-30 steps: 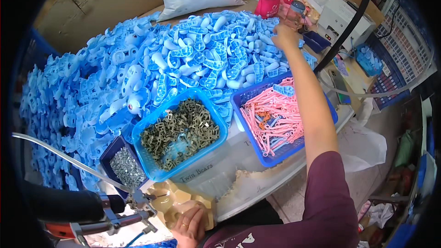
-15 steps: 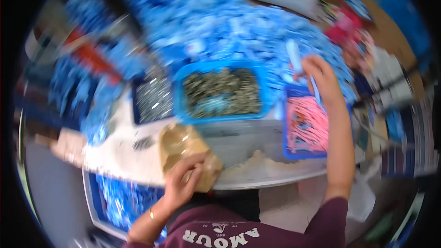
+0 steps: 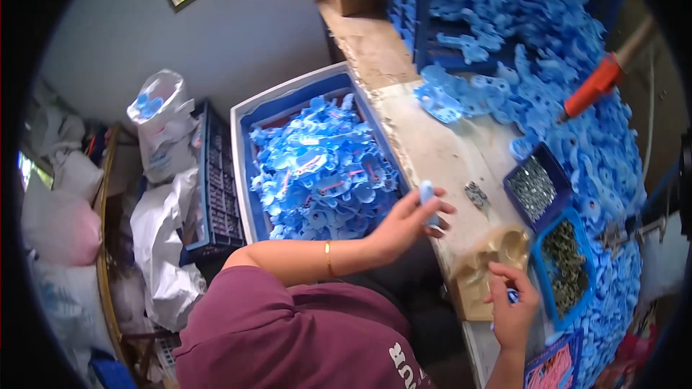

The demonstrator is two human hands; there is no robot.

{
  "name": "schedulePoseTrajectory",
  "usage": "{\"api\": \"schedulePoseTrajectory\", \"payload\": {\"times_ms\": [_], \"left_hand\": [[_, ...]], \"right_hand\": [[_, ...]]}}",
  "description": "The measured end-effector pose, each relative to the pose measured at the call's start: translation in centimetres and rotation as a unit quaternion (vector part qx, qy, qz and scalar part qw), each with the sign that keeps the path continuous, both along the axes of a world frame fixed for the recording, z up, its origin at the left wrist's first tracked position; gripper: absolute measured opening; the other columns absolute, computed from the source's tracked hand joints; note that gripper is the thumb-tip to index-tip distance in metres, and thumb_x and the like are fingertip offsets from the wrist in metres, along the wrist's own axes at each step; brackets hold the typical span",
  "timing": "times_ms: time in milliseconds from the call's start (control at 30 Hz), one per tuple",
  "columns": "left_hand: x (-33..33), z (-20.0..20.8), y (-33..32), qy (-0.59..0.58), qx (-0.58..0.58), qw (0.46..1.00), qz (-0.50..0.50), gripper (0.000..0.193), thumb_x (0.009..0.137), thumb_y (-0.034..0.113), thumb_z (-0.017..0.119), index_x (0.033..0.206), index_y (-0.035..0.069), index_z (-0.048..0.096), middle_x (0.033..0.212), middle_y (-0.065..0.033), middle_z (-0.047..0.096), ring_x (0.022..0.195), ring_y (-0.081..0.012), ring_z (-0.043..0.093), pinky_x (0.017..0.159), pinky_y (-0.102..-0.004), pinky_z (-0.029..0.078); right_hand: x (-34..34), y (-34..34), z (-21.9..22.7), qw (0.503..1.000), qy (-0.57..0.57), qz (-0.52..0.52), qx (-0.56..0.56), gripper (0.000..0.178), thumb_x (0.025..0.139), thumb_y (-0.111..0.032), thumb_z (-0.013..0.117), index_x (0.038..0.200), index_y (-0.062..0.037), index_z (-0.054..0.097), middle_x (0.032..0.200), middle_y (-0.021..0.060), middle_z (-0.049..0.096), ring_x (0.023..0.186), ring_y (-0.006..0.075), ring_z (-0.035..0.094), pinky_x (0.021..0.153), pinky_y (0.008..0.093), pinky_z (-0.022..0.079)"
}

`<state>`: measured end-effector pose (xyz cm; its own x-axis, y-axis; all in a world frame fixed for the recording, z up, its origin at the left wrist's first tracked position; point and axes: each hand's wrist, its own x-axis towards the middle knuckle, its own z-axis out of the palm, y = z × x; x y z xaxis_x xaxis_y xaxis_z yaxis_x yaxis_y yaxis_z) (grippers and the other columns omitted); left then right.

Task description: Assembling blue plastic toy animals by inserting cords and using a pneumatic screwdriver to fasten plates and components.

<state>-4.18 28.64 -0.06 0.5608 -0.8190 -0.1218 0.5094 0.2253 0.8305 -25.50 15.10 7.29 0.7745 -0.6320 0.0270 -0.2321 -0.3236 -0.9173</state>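
Gripping lt-blue pc (image 3: 427,193), L hand (image 3: 406,227) is by tan block (image 3: 472,289). R hand (image 3: 516,311), also there, clasps blue bit (image 3: 512,295). Bin (image 3: 541,279) beside, prob. for reach.

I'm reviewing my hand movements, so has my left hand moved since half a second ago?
Yes: the left hand, earlier on the tan block, is now off it, to its left, nearer the bin of blue parts.

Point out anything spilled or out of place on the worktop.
A small heap of metal bits lies loose on the worktop, outside the dark blue bin holding similar-looking pieces. Whether spilled or placed there, I cannot tell.
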Motion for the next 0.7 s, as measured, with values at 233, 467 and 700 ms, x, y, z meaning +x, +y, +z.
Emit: {"api": "schedulePoseTrajectory", "payload": {"times_ms": [233, 467, 700], "left_hand": [[11.2, -11.1, 12.7, 0.149, 0.153, 0.917, 0.337, 0.033, 0.103, 0.036, 0.055, 0.119, 0.01, 0.045, 0.108, -0.0134, 0.065, 0.077, -0.019, 0.063, 0.066, -0.0311, 0.054], [37.4, -6.2, 29.9, 0.023, -0.033, 0.82, 0.571, 0.047, 0.101, 0.049, 0.055, 0.11, 0.003, 0.051, 0.09, -0.0146, 0.068, 0.068, -0.0214, 0.068, 0.06, -0.0315, 0.058], [50.3, 3.1, 37.8, -0.045, -0.005, 0.702, 0.71, 0.087, 0.099, 0.046, 0.057, 0.142, -0.017, 0.018, 0.112, -0.0314, 0.059, 0.07, -0.0344, 0.073, 0.061, -0.0394, 0.066]], "right_hand": [[-1.5, -3.1, -3.1, 0.993, 0.033, -0.045, 0.1, 0.011, 0.097, -0.01, 0.061, 0.093, -0.0007, 0.065, 0.085, 0.0066, 0.069, 0.052, 0.0047, 0.053, 0.043, 0.0191, 0.036], [1.5, -2.7, 0.0, 0.99, 0.094, -0.06, 0.086, 0.012, 0.098, -0.012, 0.064, 0.103, -0.002, 0.07, 0.091, 0.0006, 0.069, 0.07, 0.0061, 0.056, 0.065, 0.0211, 0.045], [3.0, -1.3, -0.9, 0.989, 0.123, -0.064, 0.06, 0.014, 0.098, -0.013, 0.065, 0.104, -0.0007, 0.07, 0.089, 0.0004, 0.066, 0.076, 0.0059, 0.056, 0.069, 0.0212, 0.046]]}}
